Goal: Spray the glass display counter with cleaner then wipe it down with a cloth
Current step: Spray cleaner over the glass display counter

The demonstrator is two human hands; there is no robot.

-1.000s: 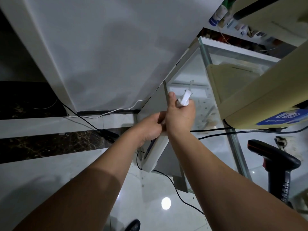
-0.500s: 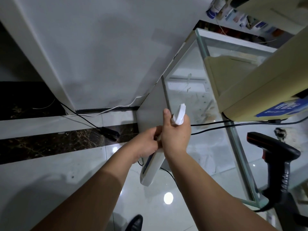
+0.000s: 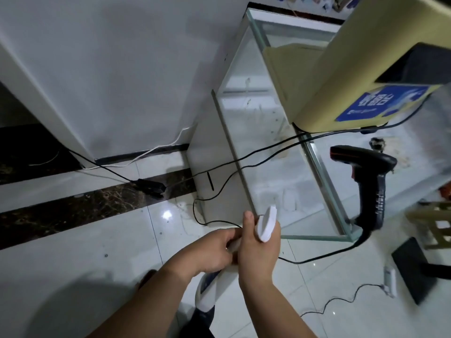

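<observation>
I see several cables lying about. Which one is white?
The thin white cable along the foot of the wall, left of the glass counter. The black cable lying across the counter's top and those on the floor are dark.

The room is dim and a bit grey. The light comes from above and makes one small bright spot on the shiny floor (image 3: 167, 215) and a pale shine on the top of the glass counter (image 3: 275, 181). A big, soft, dark shadow lies on the floor at the bottom left, and the wall (image 3: 117, 59) gets darker toward its left edge. The picture is a little fuzzy all over, the spray bottle (image 3: 266, 225) and the things at the far right look smeared, and straight lines bend near the edges.
</observation>
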